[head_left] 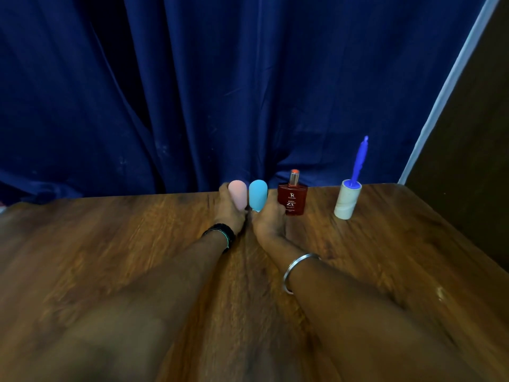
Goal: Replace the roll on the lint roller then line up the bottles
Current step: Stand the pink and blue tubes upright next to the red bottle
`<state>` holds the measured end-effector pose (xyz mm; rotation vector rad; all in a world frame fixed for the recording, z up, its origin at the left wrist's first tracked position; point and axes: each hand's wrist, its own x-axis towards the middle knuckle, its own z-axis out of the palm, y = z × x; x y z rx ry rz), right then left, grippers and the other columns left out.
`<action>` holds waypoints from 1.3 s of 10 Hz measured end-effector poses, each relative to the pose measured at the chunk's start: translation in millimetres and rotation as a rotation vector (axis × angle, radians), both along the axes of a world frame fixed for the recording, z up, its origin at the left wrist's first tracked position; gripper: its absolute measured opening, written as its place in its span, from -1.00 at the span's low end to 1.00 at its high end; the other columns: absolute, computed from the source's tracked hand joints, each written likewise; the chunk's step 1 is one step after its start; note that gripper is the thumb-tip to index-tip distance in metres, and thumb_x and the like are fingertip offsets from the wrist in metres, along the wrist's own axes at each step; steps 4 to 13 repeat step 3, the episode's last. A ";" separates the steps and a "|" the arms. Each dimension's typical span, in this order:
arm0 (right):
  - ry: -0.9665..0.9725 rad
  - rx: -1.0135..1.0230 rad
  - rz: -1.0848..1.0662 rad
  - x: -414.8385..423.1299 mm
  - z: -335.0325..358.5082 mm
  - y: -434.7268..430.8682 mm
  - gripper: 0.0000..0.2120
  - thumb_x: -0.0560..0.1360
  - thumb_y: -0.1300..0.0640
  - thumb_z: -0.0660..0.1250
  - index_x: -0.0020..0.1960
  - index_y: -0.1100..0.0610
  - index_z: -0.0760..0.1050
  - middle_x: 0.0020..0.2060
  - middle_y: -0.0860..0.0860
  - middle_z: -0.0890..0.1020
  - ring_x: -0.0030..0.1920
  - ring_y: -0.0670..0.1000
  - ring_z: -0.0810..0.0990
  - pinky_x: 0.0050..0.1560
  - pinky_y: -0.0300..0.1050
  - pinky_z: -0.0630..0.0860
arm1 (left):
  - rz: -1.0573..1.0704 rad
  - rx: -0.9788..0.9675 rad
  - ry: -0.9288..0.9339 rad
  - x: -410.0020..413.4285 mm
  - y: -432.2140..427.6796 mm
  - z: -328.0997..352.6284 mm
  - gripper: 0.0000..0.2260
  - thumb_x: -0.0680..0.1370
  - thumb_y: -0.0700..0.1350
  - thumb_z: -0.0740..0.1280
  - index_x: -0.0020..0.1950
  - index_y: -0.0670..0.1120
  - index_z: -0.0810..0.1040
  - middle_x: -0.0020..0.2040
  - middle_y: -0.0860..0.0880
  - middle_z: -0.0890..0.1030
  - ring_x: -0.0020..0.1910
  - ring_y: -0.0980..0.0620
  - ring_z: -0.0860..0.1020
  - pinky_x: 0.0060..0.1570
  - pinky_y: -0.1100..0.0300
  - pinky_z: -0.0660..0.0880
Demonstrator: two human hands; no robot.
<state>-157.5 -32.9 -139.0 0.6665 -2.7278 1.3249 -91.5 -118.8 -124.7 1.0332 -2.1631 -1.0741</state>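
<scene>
The fingers of the left hand (230,208) are wrapped around the pink bottle (237,194), and the fingers of the right hand (268,217) are closed around the lower part of the blue bottle (258,194). Both hands are a little blurred, so single fingertips are hard to see.

Behind everything hangs a dark blue curtain (248,92) with deep folds. It fills the upper half of the view. On the far right there is a pale strip (451,86) beside a dark wall (484,133).

The wooden table (110,257) takes the lower half, brown with a clear grain. The two forearms reach over it from the near edge toward the far edge.

The lint roller (347,199) stands upright near the far right part of the table, well apart from the hands. Its whitish roll is at the bottom and the blue handle points up.

The red bottle (292,198) stands upright just beside the right hand. It has a metallic neck and pale lettering. The pink bottle and the blue bottle stand close together, left of the red one, so the three make a row near the far edge.

The left wrist carries a black band (220,235), and the right wrist has a silver bangle (298,271).
</scene>
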 end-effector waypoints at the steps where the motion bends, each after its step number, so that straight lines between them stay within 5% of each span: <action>1: -0.019 -0.005 0.005 3.4 2.7 1.4 -0.35 0.51 0.11 0.56 0.48 0.00 0.30 0.30 0.15 0.63 0.25 0.16 0.69 0.23 0.15 0.68 | -0.013 0.030 0.020 1.9 2.5 0.6 -0.01 0.43 -0.19 0.61 0.68 0.04 0.05 0.54 -0.12 0.40 0.50 -0.19 0.43 0.49 -0.16 0.40; 3: -0.043 -0.060 0.011 19.7 6.2 19.4 -0.32 0.54 0.06 0.53 0.56 0.03 0.30 0.27 0.14 0.65 0.27 0.16 0.67 0.29 0.13 0.64 | -0.038 0.090 0.007 26.1 11.3 0.3 0.25 0.40 0.03 0.64 0.68 0.15 -0.32 0.66 -0.14 0.26 0.58 -0.20 0.35 0.56 -0.17 0.30; 13: -0.043 -0.060 0.011 19.7 6.2 19.4 -0.32 0.54 0.06 0.53 0.56 0.03 0.30 0.27 0.14 0.65 0.27 0.16 0.67 0.29 0.13 0.64 | -0.038 0.090 0.007 26.1 11.3 0.3 0.25 0.40 0.03 0.64 0.68 0.15 -0.32 0.66 -0.14 0.26 0.58 -0.20 0.35 0.56 -0.17 0.30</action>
